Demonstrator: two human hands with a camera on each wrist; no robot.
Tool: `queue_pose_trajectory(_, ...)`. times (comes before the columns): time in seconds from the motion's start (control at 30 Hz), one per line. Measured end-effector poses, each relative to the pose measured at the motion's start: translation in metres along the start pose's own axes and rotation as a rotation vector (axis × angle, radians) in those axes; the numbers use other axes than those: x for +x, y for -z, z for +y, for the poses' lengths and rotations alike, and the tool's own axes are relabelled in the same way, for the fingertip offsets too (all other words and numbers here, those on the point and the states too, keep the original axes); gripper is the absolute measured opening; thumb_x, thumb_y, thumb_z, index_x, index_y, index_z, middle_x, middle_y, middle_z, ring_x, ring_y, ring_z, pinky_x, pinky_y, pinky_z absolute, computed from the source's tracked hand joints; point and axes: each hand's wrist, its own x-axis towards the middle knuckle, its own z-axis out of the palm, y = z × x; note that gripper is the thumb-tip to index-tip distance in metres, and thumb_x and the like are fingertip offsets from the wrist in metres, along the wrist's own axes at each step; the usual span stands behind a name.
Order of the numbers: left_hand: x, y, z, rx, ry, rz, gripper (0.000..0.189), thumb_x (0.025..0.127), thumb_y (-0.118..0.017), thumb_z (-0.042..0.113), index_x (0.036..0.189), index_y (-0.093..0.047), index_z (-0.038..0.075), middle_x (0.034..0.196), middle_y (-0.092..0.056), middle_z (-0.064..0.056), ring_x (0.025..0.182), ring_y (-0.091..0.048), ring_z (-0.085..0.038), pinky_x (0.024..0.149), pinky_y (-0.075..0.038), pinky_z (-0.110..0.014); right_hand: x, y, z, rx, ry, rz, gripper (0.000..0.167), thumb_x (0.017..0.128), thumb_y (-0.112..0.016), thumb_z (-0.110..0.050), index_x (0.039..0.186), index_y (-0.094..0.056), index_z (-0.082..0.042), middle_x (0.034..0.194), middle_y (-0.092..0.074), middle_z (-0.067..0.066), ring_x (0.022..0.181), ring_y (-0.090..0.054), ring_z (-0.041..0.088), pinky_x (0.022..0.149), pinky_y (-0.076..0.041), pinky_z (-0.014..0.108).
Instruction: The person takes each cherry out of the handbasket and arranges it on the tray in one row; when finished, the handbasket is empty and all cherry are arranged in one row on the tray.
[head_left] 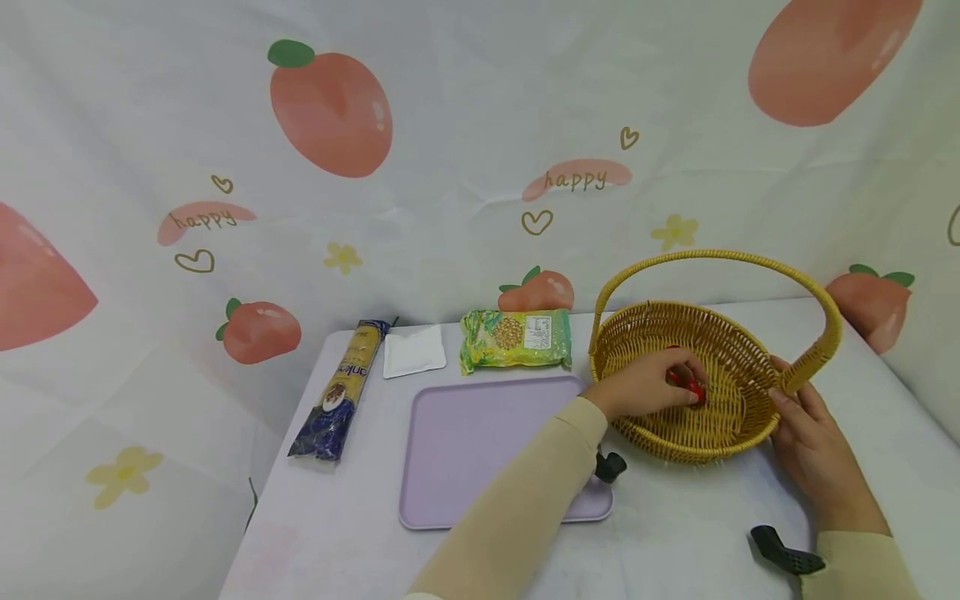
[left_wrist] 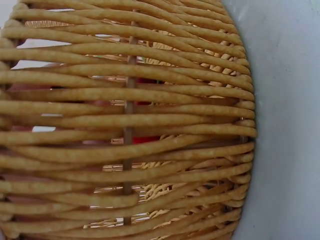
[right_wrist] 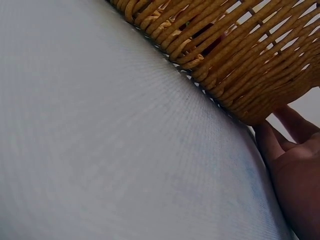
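A yellow wicker basket [head_left: 729, 337] with a tall arched handle stands at the right of the table in the head view. My left hand [head_left: 647, 385] reaches over its near left rim, fingers curled and pinching a small shiny red object [head_left: 699, 395] low inside; the hand covers most of it, so its kind is unclear. Through gaps in the weave [left_wrist: 190, 120], the left wrist view shows red patches [left_wrist: 146, 140]. On the basket's right side, my right hand [head_left: 817, 458] grips the rim by the handle's base, thumb on the near side. The right wrist view shows fingers [right_wrist: 295, 122] against the weave [right_wrist: 240, 65].
A lilac tray [head_left: 457, 442] lies left of the basket, partly under the left forearm. Behind it are a green-yellow packet [head_left: 517, 340] and a white square packet [head_left: 414, 351]. A long blue-and-gold packet [head_left: 341, 392] lies farther left. A patterned cloth [head_left: 450, 167] hangs behind the table.
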Motion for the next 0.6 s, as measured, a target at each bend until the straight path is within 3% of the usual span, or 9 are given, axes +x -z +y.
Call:
queue_pose_trajectory(0.2, -0.005, 0.004, -0.001, 0.009, -0.024, 0.061, 0.015, 0.106, -0.074, 0.015, 0.12, -0.074, 0.022, 0.112, -0.066, 0.016, 0.105, -0.058, 0.001, 0.09, -0.045, -0.016, 0.001, -0.001, 0.003, -0.022, 0.004, 0.006, 0.054, 0.12, -0.036, -0.008, 0.173, -0.031, -0.02, 0.169, -0.027, -0.001, 0.144, -0.04, 0.002, 0.104, -0.039, 0.013)
queue_pose_trajectory(0.33, -0.007, 0.005, -0.002, -0.05, -0.025, 0.097, 0.02, 0.104, -0.076, 0.011, 0.123, -0.076, 0.018, 0.111, -0.066, 0.015, 0.102, -0.059, 0.001, 0.089, -0.047, -0.015, 0.002, -0.002, 0.003, -0.041, 0.001, 0.01, 0.055, 0.12, -0.037, -0.009, 0.173, -0.031, -0.021, 0.169, -0.025, 0.0, 0.144, -0.039, 0.002, 0.103, -0.039, 0.012)
queue_pose_trajectory(0.6, -0.017, 0.006, 0.006, -0.116, -0.081, 0.11, 0.031, 0.102, -0.078, 0.006, 0.133, -0.076, 0.013, 0.113, -0.068, 0.014, 0.098, -0.061, 0.0, 0.082, -0.052, -0.015, 0.0, 0.0, 0.001, -0.021, 0.028, -0.007, 0.054, 0.119, -0.036, -0.006, 0.172, -0.033, -0.019, 0.166, -0.032, 0.0, 0.141, -0.042, 0.002, 0.104, -0.04, 0.012)
